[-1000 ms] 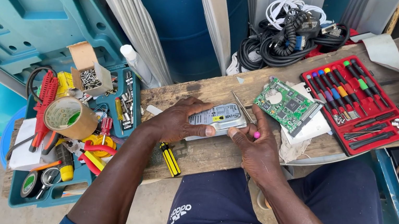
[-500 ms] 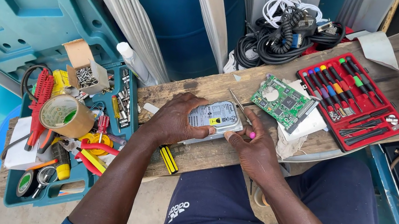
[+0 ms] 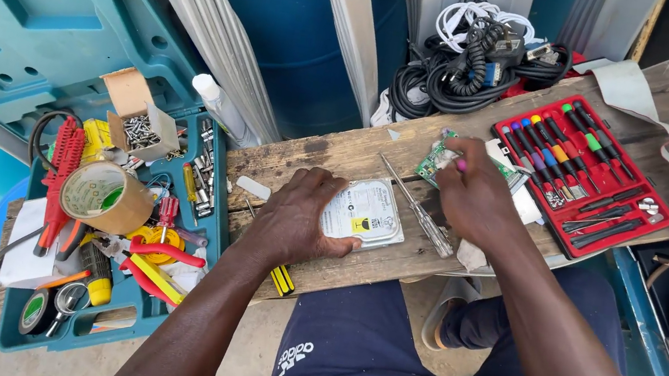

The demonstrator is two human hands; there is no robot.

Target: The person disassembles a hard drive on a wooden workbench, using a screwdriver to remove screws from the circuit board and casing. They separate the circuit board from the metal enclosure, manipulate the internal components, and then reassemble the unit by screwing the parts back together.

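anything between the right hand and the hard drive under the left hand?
Yes: a long metal screwdriver lies diagonally on the wooden plank, between the right hand and the hard drive. The left hand rests directly on the drive.

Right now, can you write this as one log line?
left hand: pressing on hard drive | right hand: over circuit board | screwdriver: lying on plank
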